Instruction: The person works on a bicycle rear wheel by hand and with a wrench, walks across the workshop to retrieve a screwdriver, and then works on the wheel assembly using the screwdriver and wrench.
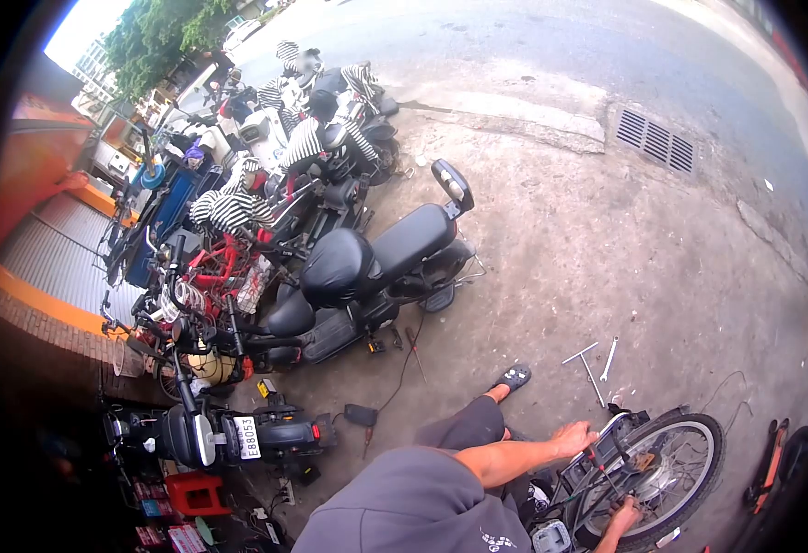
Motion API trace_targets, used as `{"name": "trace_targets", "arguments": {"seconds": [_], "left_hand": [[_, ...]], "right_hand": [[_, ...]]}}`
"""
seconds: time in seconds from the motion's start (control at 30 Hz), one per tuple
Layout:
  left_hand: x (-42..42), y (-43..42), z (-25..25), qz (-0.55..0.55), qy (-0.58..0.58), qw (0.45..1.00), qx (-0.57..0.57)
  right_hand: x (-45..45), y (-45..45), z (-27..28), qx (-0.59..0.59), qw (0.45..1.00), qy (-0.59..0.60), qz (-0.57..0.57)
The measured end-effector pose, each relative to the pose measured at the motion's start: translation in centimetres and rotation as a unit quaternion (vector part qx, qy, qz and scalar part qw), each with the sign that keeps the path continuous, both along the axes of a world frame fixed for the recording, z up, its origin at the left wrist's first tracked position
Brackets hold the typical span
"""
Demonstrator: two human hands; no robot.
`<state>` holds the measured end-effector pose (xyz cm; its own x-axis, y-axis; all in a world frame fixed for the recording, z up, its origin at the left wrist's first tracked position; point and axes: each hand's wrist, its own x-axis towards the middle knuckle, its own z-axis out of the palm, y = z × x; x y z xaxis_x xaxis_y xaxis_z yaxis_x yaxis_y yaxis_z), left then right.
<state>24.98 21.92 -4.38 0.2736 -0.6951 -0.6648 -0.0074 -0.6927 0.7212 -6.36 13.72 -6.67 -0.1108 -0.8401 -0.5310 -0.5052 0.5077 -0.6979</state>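
My left hand (573,440) reaches to the frame beside a bicycle-like wheel (715,452), its fingers curled at a thin part with a bit of red showing. What it holds is too small to tell. Lower down, my right hand (623,515) is at the near side of the same wheel, close to the spokes and the silver hub (659,483). Its fingers are bent, and what lies between them is not clear. The wheel belongs to a vehicle lying or leaning low before me, partly hidden by my arms and grey shirt.
A T-handle wrench (589,370) and a spanner (610,359) lie on the concrete. A black scooter (376,267) stands ahead, with several parked scooters behind it. A red stool (197,495) is lower left, an orange-and-black object (771,465) at right, a drain grate (655,141) by the road.
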Motion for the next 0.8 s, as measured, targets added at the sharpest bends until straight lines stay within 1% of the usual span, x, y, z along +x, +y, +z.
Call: {"name": "trace_targets", "arguments": {"seconds": [0.03,0.13,0.23,0.3,0.33,0.4,0.47,0.5,0.53,0.57,0.67,0.7,0.73,0.8], "left_hand": [[0.7,0.0,1.5,-0.027,0.015,0.999,0.038],[-1.3,0.9,-1.7,-0.009,-0.030,0.990,-0.138],[-0.3,1.4,-0.9,-0.049,0.007,0.981,-0.187],[-0.6,0.7,-1.8,0.013,0.065,0.997,-0.029],[-0.8,0.3,-2.6,0.045,0.093,0.993,0.052],[-0.9,0.2,-5.1,-0.016,0.095,0.991,0.089],[-1.5,0.0,-5.9,-0.022,0.065,0.996,0.054],[-1.7,0.1,-3.3,0.005,0.032,0.999,0.004],[-1.8,0.5,-1.6,0.034,0.001,0.998,-0.044],[-3.4,0.6,-5.1,0.084,-0.039,0.986,-0.141],[-2.0,-0.1,-5.2,0.048,0.084,0.987,-0.129],[-1.2,-0.4,-3.7,0.037,0.087,0.994,-0.051],[0.2,-0.5,-1.0,0.029,0.088,0.995,0.029],[1.1,0.1,0.6,-0.004,0.066,0.992,0.107]], "right_hand": [[0.1,0.2,0.0,-0.001,1.000,-0.003,-0.009],[0.4,0.3,0.6,-0.001,0.999,-0.020,-0.036],[-0.5,-0.2,-0.5,0.021,0.999,-0.027,-0.026],[-0.5,-0.2,-0.5,0.015,1.000,-0.011,-0.014],[-0.5,-0.1,-0.5,0.013,1.000,-0.003,-0.007],[-0.6,-0.1,-0.7,0.005,1.000,0.001,0.016],[-0.7,-0.3,-0.8,-0.004,1.000,-0.001,0.013],[-0.7,-0.3,-0.7,-0.007,1.000,-0.007,0.002],[-0.7,0.0,-0.7,-0.008,1.000,-0.013,-0.008],[-0.6,0.2,-0.5,0.001,1.000,-0.013,0.000],[-0.6,-0.2,-0.1,0.001,1.000,-0.013,0.008],[-0.4,0.0,-0.1,-0.005,1.000,-0.013,0.004],[-0.1,0.2,-0.4,-0.010,1.000,-0.014,0.003],[-0.2,0.2,-0.7,-0.010,1.000,0.002,0.018]]}}
